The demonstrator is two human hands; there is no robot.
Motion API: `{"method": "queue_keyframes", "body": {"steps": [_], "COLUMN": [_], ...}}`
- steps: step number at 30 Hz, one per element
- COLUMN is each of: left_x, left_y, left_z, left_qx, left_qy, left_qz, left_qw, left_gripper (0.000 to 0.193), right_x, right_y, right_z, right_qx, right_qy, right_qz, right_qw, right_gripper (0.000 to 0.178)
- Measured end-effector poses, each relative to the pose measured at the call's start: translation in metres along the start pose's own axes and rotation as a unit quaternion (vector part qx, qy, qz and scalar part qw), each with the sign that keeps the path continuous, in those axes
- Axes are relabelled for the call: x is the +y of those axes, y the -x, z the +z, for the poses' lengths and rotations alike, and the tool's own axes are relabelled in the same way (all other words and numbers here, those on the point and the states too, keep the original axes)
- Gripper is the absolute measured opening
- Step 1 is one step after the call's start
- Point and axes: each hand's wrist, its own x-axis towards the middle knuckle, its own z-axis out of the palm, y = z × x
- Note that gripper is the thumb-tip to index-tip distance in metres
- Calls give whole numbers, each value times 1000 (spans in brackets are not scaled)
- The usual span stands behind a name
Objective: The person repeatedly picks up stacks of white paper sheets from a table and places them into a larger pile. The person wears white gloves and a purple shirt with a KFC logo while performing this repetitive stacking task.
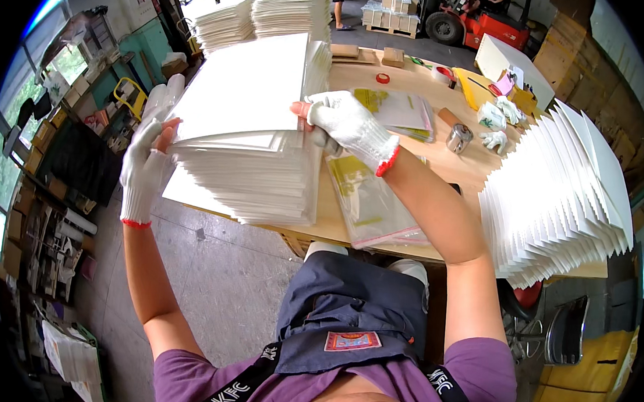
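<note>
Both my hands wear white knit gloves with red cuffs and bare fingertips. A large white sheet (240, 85) lies on top of a tall stack of white sheets in clear plastic sleeves (249, 185). My right hand (352, 128) is closed on the sheet's right edge, thumb toward the sheet and other fingers curled. At the near left corner my left hand (146, 167) grips the edge between thumb and fingers. Clear plastic bags with yellow-green print (359, 192) lie on the table to the right of the stack.
On the wooden table (425, 82) are a fanned stack of white sheets (558, 201) at right, a tape roll (458, 138), loose gloves (494, 141) and more printed bags (395, 111). Taller white stacks (293, 13) stand behind. A red forklift (480, 19) and a person's leg (338, 7) are beyond.
</note>
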Motion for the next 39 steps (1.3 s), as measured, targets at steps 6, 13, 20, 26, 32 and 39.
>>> {"method": "queue_keyframes", "body": {"steps": [6,13,20,26,32,39], "left_x": [-13,-46,-35,-48,-42,-120], "left_y": [-8,-14,-8,-6,4,63], "left_z": [9,38,54,55,74,105], "left_qx": [8,83,169,188,243,309], "left_qy": [110,270,242,157,215,273], "left_qz": [-16,46,50,69,5,70], "left_qw": [994,958,954,967,946,908], "left_gripper": [45,61,75,64,42,68], "right_x": [33,56,66,63,62,-4], "right_y": [-98,-208,-226,-205,-94,167], "right_z": [-54,-69,-50,-67,-78,-140], "right_qx": [224,220,223,263,295,353], "right_qy": [-42,-219,-202,41,-27,509], "right_qz": [-213,-189,-255,-324,-323,-371], "right_qw": [950,932,919,908,899,691], "right_gripper": [35,47,23,30,15,15]}}
